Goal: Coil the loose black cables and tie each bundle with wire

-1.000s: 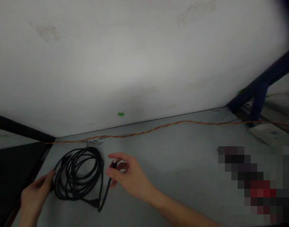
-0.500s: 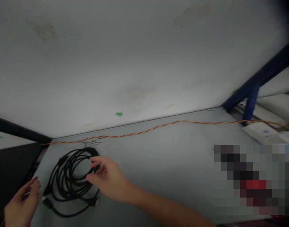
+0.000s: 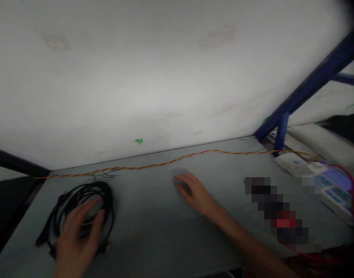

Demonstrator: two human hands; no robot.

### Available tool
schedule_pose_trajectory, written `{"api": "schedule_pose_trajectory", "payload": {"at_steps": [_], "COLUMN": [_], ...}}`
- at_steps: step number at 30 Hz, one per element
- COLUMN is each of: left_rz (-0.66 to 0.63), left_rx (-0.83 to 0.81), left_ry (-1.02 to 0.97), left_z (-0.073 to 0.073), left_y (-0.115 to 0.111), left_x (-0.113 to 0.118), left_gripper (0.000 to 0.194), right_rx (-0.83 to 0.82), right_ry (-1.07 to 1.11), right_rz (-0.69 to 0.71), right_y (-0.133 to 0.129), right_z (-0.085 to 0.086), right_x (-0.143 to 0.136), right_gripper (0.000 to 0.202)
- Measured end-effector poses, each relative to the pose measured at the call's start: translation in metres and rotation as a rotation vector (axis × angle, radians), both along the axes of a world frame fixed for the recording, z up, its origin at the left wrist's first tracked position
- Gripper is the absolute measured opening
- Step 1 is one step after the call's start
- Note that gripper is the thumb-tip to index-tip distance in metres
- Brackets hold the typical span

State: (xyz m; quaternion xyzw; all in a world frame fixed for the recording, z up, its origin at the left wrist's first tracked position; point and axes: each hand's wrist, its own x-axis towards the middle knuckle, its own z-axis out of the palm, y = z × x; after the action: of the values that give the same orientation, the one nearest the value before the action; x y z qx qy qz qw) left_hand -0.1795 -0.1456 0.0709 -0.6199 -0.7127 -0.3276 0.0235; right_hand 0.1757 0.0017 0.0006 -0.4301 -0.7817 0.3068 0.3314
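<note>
A coiled black cable [image 3: 109, 197] lies on the left part of the grey tabletop [image 3: 153, 247], its plug ends at the lower side. Over the coil is my left hand [image 3: 78, 231], thumb and fingers apart and slightly blurred; whether it touches the cable I cannot tell. My right hand [image 3: 195, 193] hovers low over the middle of the tabletop, holding nothing, with a gap between its curved fingers and thumb. Behind both hands a twisted red-and-yellow wire [image 3: 165, 162] runs along the back of the table.
A white wall [image 3: 136, 77] rises at the back. Dark blue frame bars [image 3: 304, 88] slant at the right, and a dark bar [image 3: 20, 162] at the left. White devices [image 3: 336, 193] and red wires [image 3: 352, 181] lie at far right. A blurred-out patch [image 3: 281, 212] hides something dark and red.
My left hand has moved right, from beside the coil to over it. My right hand has left the coil and moved right, to the middle of the table. The view has shifted slightly right.
</note>
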Motion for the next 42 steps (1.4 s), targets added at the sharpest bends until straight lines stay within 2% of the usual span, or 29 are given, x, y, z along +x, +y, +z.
{"api": "schedule_pose_trajectory", "payload": {"at_steps": [2, 5, 7, 9, 12, 15, 20, 24, 29, 34, 39, 42], "left_rz": [-0.236, -0.422, -0.480, -0.482, -0.434, -0.405, -0.388, -0.382, -0.385, -0.372, -0.381, -0.409], "left_rx": [-0.078, -0.200, -0.242, -0.248, -0.226, -0.195, -0.168, -0.159, -0.150, -0.167, -0.168, -0.090], "left_ry": [0.134, 0.278, 0.332, 0.364, 0.393, 0.405, 0.414, 0.421, 0.416, 0.401, 0.361, 0.265], "left_z": [-0.020, -0.053, -0.072, -0.086, -0.095, -0.097, -0.098, -0.101, -0.103, -0.101, -0.100, -0.096], "left_y": [0.021, 0.039, 0.041, 0.038, 0.027, 0.017, 0.009, 0.010, 0.011, 0.009, 0.009, 0.010], "left_x": [0.051, 0.110, 0.133, 0.145, 0.150, 0.152, 0.155, 0.154, 0.153, 0.152, 0.151, 0.154], "left_gripper": [0.042, 0.061, 0.076, 0.090, 0.096, 0.096, 0.096, 0.095, 0.094, 0.093, 0.090, 0.067], "right_rx": [0.052, 0.098, 0.112, 0.131, 0.170, 0.180, 0.157, 0.158, 0.124, 0.132, 0.117, 0.125], "right_ry": [-0.104, -0.262, -0.374, -0.475, -0.580, -0.623, -0.599, -0.542, -0.502, -0.490, -0.389, -0.299], "right_rz": [-0.012, -0.018, -0.008, -0.006, -0.010, 0.018, 0.104, 0.138, 0.103, -0.037, -0.310, -0.438], "right_y": [-0.007, -0.030, -0.049, -0.071, -0.101, -0.125, -0.149, -0.151, -0.133, -0.120, -0.111, -0.103], "right_z": [-0.001, -0.005, -0.009, -0.013, -0.019, -0.021, -0.023, -0.024, -0.022, -0.030, -0.044, -0.047], "right_x": [0.022, 0.051, 0.067, 0.078, 0.084, 0.081, 0.071, 0.063, 0.075, 0.100, 0.116, 0.119], "right_gripper": [0.034, 0.044, 0.061, 0.080, 0.093, 0.099, 0.106, 0.105, 0.075, 0.057, 0.046, 0.044]}}
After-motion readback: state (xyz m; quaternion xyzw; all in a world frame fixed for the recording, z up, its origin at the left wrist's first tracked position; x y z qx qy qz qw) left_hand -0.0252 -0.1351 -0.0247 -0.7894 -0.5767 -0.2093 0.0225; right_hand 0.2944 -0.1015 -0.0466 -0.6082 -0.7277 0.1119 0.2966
